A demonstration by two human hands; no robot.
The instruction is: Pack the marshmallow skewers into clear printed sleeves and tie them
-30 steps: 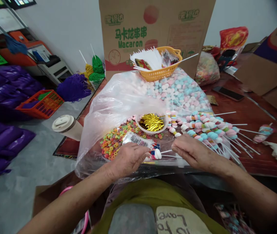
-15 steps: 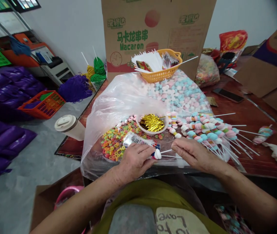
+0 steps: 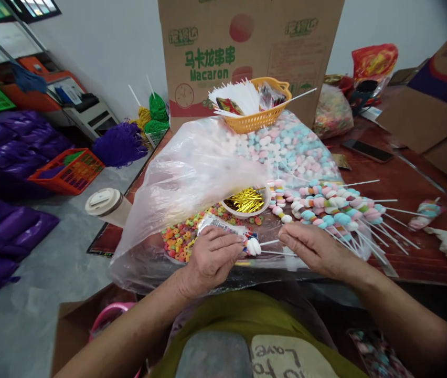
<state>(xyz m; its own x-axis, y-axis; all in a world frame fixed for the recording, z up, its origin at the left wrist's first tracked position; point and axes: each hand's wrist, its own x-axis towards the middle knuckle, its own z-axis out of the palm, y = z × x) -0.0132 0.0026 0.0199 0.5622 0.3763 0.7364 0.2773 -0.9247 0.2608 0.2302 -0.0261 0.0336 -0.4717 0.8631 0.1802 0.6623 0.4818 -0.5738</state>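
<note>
Sliding back slightly, my left hand (image 3: 215, 254) has bared more of the marshmallow skewer (image 3: 253, 247) just to its right; whether it grips underneath, I can't tell. My right hand (image 3: 312, 247) pinches the white stick (image 3: 269, 242), so I judge this skewer unfinished.

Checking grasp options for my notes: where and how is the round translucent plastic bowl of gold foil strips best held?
Probably pinch the bowl by its near rim, coming from the wearer's side: that curved edge shows uncovered, while milky plastic film overlaps its far-left edge and pastel marshmallow skewers lie close on the right.
</note>
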